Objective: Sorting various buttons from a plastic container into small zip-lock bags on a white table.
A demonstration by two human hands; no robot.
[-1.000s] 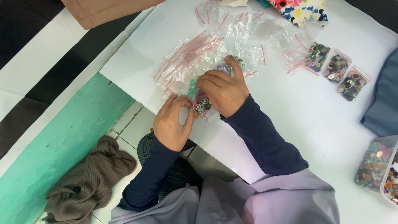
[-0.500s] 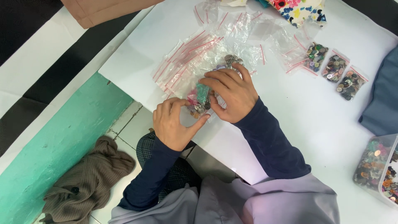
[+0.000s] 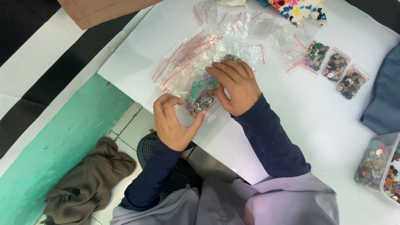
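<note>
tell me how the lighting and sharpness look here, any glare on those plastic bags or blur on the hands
Head view: light is even and soft, with only faint shadows under the hands on the white table. The pile of clear zip bags shows pale sheen, no harsh glare. The left hand, the right hand and the bag of buttons between them look fairly sharp. The button tray is cut off at the frame edge.

Table [image 3: 333, 125]: white. Zip bags [image 3: 196, 50]: clear with red seal strips. Bag of buttons [image 3: 201, 96]: green, purple and grey-silver contents. Three filled bags [image 3: 335, 71]: mixed dark, multicoloured buttons. Sleeves [image 3: 271, 141]: navy blue. Garment [image 3: 283, 200]: pale lilac. Wall panel [image 3: 54, 146]: mint green. Cloth on the floor [image 3: 87, 183]: brown, ribbed. Fabric at the top [image 3: 298, 8]: white with a floral print in red, blue and yellow.
</note>
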